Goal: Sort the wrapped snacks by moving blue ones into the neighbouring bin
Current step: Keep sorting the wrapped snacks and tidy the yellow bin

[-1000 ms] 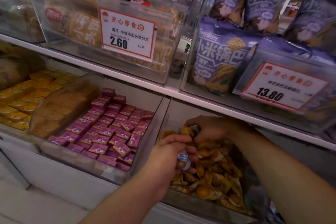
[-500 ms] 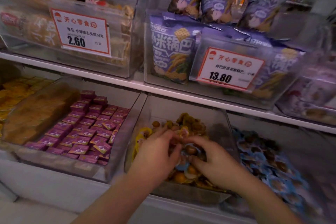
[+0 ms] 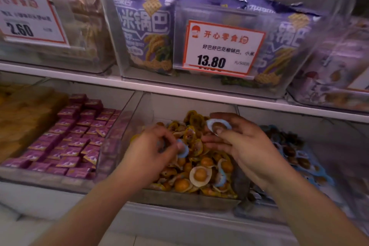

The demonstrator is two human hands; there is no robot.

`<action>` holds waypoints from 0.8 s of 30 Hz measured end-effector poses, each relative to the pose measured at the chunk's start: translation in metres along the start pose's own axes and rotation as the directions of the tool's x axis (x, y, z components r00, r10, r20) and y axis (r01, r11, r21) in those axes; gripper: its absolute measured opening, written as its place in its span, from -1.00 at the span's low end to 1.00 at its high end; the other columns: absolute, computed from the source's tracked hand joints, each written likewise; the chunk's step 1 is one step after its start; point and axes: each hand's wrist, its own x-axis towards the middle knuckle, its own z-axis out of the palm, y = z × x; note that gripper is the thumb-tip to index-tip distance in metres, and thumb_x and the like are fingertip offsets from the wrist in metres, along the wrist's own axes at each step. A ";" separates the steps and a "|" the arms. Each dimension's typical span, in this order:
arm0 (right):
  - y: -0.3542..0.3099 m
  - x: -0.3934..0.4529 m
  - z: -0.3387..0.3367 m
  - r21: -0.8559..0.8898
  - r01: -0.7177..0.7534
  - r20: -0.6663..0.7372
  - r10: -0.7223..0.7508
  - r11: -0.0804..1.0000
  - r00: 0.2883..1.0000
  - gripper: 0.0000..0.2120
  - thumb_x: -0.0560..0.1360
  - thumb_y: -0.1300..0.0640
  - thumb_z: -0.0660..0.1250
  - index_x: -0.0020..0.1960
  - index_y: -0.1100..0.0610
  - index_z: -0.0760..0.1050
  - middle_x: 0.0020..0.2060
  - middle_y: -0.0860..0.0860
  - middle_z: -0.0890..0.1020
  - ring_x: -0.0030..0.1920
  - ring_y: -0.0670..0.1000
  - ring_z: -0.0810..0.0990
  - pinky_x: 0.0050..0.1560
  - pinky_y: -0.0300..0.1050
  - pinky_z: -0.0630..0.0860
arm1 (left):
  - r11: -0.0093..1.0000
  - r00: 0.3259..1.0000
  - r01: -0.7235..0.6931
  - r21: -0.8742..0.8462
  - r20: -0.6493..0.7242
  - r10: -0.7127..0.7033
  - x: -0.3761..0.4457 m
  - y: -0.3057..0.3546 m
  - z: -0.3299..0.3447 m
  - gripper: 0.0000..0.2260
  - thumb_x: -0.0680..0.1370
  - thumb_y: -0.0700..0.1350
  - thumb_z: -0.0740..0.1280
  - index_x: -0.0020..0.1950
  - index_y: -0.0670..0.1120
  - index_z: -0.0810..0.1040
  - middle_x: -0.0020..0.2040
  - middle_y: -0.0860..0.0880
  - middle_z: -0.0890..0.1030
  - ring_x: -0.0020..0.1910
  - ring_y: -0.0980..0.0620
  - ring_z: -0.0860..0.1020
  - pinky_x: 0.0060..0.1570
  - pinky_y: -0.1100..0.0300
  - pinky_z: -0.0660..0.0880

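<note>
Picking blue snacks out of the yellow bin, one in each hand.

The right hand (image 3: 237, 144) pinches a blue snack (image 3: 218, 126) between thumb and fingers, raised above the back of the yellow bin (image 3: 187, 198); the left hand (image 3: 151, 150), blurred, has its fingers curled on another blue piece (image 3: 182, 151) low over the bin's left part. Another blue wrapper (image 3: 221, 178) lies among the yellow snacks (image 3: 199, 174) near the bin's front right. The blue bin (image 3: 299, 154) stands just right of the yellow bin. Left of it are purple packets (image 3: 75, 142); above it, a shelf (image 3: 179, 89) and a price tag (image 3: 221, 46). The step in hand looks like gathering; next, each held piece should be carried rightward over the dividing wall and let go in the blue bin, without dragging yellow ones along.
</note>
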 end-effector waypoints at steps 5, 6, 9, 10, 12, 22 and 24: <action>0.003 -0.009 0.007 -0.174 -0.089 0.015 0.093 0.981 0.996 -0.83 0.63 0.23 0.25 0.14 0.09 0.59 0.03 0.15 0.67 -0.06 0.13 0.72 -0.11 0.02 0.66 | 0.955 0.987 0.011 -0.296 -0.152 -0.058 0.006 0.021 0.003 -0.84 0.48 0.14 0.42 -0.18 0.08 0.58 -0.24 0.11 0.67 -0.25 0.16 0.62 -0.26 0.20 0.54; 0.005 -0.012 0.011 -0.060 -0.158 0.025 0.160 0.986 0.987 -0.83 0.63 0.21 0.26 0.16 0.12 0.59 0.03 0.17 0.67 -0.08 0.16 0.71 -0.15 0.02 0.66 | 0.935 0.987 -0.001 -0.354 -0.148 -0.055 0.005 0.028 0.007 -0.85 0.50 0.11 0.43 -0.16 0.07 0.59 -0.23 0.09 0.68 -0.23 0.15 0.63 -0.23 0.17 0.55; 0.007 -0.021 0.024 0.290 -0.351 0.218 0.296 0.890 0.930 -0.71 0.62 0.09 0.25 0.24 0.21 0.59 0.04 0.22 0.67 -0.12 0.18 0.66 -0.16 -0.01 0.64 | 0.925 0.990 -0.052 -0.377 -0.144 -0.003 -0.001 0.044 0.023 -0.90 0.54 -0.07 0.43 -0.15 0.02 0.57 -0.24 0.12 0.68 -0.26 0.21 0.63 -0.26 0.29 0.53; 0.008 -0.024 0.028 0.333 -0.370 0.249 0.298 0.867 0.922 -0.68 0.62 0.06 0.24 0.25 0.20 0.59 0.08 0.21 0.67 -0.09 0.17 0.66 -0.09 0.01 0.62 | 0.927 0.992 -0.052 -0.370 -0.130 0.004 -0.003 0.047 0.027 -0.90 0.54 -0.10 0.44 -0.15 0.02 0.56 -0.24 0.11 0.67 -0.26 0.20 0.63 -0.26 0.25 0.54; 0.009 -0.025 0.032 0.410 -0.363 0.223 0.294 0.837 0.929 -0.64 0.62 0.04 0.24 0.29 0.23 0.56 0.14 0.23 0.67 0.03 0.17 0.67 0.06 0.04 0.61 | 0.933 0.995 -0.061 -0.355 -0.099 0.028 -0.005 0.050 0.031 -0.90 0.53 -0.13 0.44 -0.12 0.05 0.56 -0.21 0.11 0.66 -0.23 0.18 0.63 -0.23 0.21 0.55; 0.008 -0.023 0.018 0.203 -0.104 -0.055 0.117 0.974 0.992 -0.91 0.48 0.22 0.46 -0.04 0.13 0.59 -0.18 0.11 0.68 -0.18 0.08 0.67 -0.34 -0.12 0.58 | 0.939 0.995 -0.038 -0.342 0.069 0.066 -0.001 0.039 0.001 -0.55 0.46 -0.49 0.26 0.09 0.02 0.63 -0.02 0.06 0.70 0.03 0.17 0.64 0.06 0.30 0.52; 0.004 -0.021 0.014 0.039 -0.047 -0.058 0.049 0.998 0.997 -0.92 0.46 0.09 0.49 -0.11 0.05 0.60 -0.21 0.06 0.67 -0.22 0.08 0.66 -0.42 -0.14 0.50 | 0.984 0.992 -0.082 -0.161 0.077 0.096 0.000 0.030 -0.010 -0.71 0.46 -0.28 0.34 -0.02 0.11 0.64 -0.08 0.16 0.68 -0.05 0.24 0.62 -0.04 0.37 0.50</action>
